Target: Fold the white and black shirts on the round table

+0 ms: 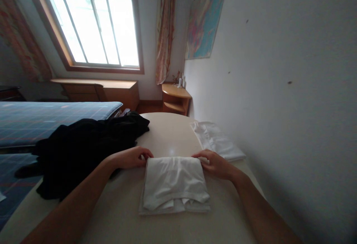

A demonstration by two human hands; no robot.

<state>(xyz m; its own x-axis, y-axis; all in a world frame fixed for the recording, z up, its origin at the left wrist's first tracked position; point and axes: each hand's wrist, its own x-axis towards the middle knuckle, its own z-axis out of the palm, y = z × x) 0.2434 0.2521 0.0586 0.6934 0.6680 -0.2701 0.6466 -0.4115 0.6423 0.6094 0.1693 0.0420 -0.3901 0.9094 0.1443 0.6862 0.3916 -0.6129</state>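
A folded white shirt [174,180] lies flat on the cream table [164,125] in front of me, its layered lower edge towards me. My left hand [132,157] is at its far left corner, thumb and fingers closed in a pinch on the cloth. At the far right corner, my right hand [213,164] pinches the edge in the same way, fingers bent. Both forearms come in from the near side, one on each side of the shirt. The exact grip of the fingertips is partly hidden.
A heap of black clothing [86,151] covers the table's left side. Another folded white garment [219,140] lies at the right by the wall [279,125]. Beyond are a bed with a blue plaid cover [55,115] and a corner shelf [175,91].
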